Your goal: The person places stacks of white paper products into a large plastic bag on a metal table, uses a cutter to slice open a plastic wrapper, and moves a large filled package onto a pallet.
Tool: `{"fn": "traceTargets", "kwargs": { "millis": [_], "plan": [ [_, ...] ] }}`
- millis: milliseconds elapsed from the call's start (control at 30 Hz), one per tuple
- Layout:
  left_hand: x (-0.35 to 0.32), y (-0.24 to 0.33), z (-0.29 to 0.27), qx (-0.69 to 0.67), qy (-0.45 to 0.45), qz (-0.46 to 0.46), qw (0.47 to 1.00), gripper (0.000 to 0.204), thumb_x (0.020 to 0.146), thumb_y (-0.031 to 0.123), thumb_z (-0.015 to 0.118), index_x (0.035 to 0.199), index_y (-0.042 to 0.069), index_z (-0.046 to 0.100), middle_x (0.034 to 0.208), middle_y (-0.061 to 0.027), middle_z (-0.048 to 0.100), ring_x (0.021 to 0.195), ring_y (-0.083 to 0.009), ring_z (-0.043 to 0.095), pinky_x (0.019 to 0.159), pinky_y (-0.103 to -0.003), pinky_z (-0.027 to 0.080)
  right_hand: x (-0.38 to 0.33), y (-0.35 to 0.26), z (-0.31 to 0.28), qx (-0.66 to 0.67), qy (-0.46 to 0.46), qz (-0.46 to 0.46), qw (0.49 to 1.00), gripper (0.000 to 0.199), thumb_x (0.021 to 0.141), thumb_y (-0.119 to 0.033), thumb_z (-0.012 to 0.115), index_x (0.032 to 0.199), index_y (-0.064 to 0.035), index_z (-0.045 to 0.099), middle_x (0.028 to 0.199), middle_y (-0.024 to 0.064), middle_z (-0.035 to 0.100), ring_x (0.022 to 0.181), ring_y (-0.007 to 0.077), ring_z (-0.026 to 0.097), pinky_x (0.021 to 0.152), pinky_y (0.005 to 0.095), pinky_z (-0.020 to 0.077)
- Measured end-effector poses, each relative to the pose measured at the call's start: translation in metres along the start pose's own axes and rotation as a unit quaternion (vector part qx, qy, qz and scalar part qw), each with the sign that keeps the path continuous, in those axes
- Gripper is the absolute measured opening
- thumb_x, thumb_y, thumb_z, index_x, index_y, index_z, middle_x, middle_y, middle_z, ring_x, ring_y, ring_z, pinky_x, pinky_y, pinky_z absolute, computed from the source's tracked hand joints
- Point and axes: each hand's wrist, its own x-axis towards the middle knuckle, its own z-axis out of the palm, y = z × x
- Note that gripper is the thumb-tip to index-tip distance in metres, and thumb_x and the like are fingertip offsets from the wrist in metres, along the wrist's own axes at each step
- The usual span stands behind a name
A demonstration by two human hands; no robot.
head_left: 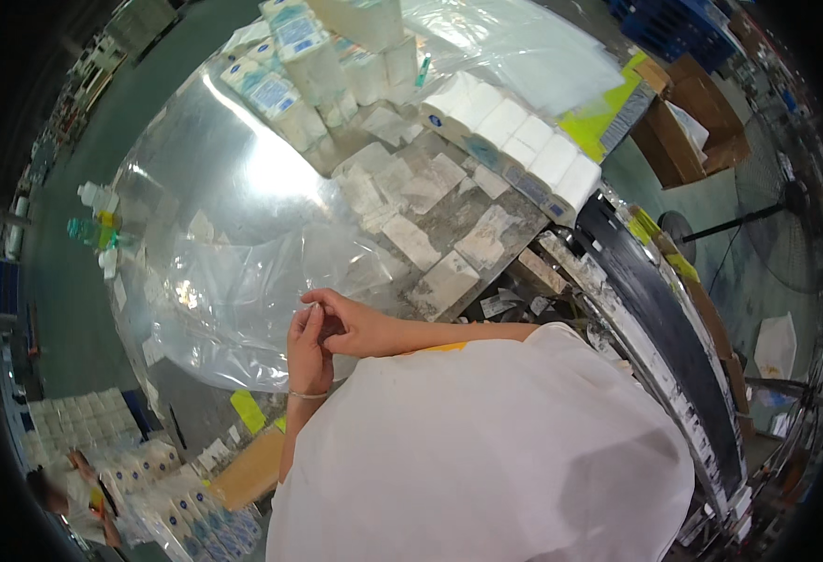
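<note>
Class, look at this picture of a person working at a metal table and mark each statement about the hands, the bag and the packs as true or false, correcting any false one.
1. Both hands meet at the edge of the clear plastic bag. True: the left hand and right hand pinch it together.
2. The bag is full of packs. False: it lies flat and looks empty.
3. A row of white tissue packs lies on the far side of the metal table. True.
4. The left wrist is bare. False: it wears a thin bracelet.
5. A black conveyor belt runs on the person's left. False: it runs on the right.
</note>
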Motion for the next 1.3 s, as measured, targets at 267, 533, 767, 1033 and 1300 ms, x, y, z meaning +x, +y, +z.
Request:
{"fn": "traceTargets", "kwargs": {
  "millis": [267,533,767,1033,1300],
  "plan": [
    [0.016,-0.005,-0.030,0.116,0.127,0.137,0.975,0.014,0.091,0.019,0.046,0.087,0.005,0.048,0.074,-0.0028,0.053,0.067,-0.0085,0.051,0.060,-0.020,0.043,-0.009,-0.040,-0.028,-0.437,0.151,-0.044,0.886,0.062,0.072,-0.016,0.061,0.125,-0.0029,0.032,0.115,0.0205,0.046,0.104,0.0325,0.049,0.092,0.0448,0.0351],
    [-0.018,0.038,0.018,0.365,0.131,0.264,0.883,0.016,0.081,0.011,0.060,0.088,0.003,0.049,0.072,0.0029,0.047,0.063,-0.0034,0.040,0.051,-0.020,0.035,0.072,-0.049,-0.029,-0.599,-0.161,-0.035,0.784,0.022,0.070,-0.013,0.057,0.090,-0.0073,0.057,0.090,0.0097,0.058,0.085,0.0301,0.058,0.082,0.0436,0.0403],
    [-0.030,0.060,-0.118,0.758,0.217,0.295,0.539,0.021,0.074,0.013,0.056,0.094,0.011,0.060,0.084,-0.0101,0.060,0.077,-0.0306,0.058,0.063,-0.040,0.046,0.102,-0.037,-0.029,-0.706,-0.019,-0.205,0.678,0.004,0.063,-0.012,0.059,0.065,-0.0086,0.060,0.075,0.0069,0.056,0.073,0.0236,0.057,0.056,0.0358,0.0461],
    [-0.039,0.197,-0.150,0.689,0.484,0.130,0.524,0.018,0.079,0.016,0.047,0.082,0.012,0.064,0.081,-0.0116,0.064,0.079,-0.0277,0.062,0.065,-0.036,0.046,0.107,-0.109,-0.104,-0.762,0.060,-0.145,0.628,0.012,0.068,-0.004,0.052,0.077,-0.0057,0.061,0.083,0.0127,0.057,0.075,0.0294,0.059,0.060,0.0394,0.0479],
    [-0.047,0.173,-0.091,0.370,0.358,0.485,0.707,0.021,0.082,0.018,0.052,0.099,0.006,0.048,0.052,-0.0005,0.038,0.047,-0.0097,0.040,0.048,-0.024,0.036,0.136,-0.122,-0.104,-0.702,0.013,0.113,0.703,0.041,0.076,-0.038,0.055,0.092,-0.0012,0.060,0.096,0.0189,0.059,0.090,0.0359,0.056,0.077,0.0427,0.0450]
  ]
}}
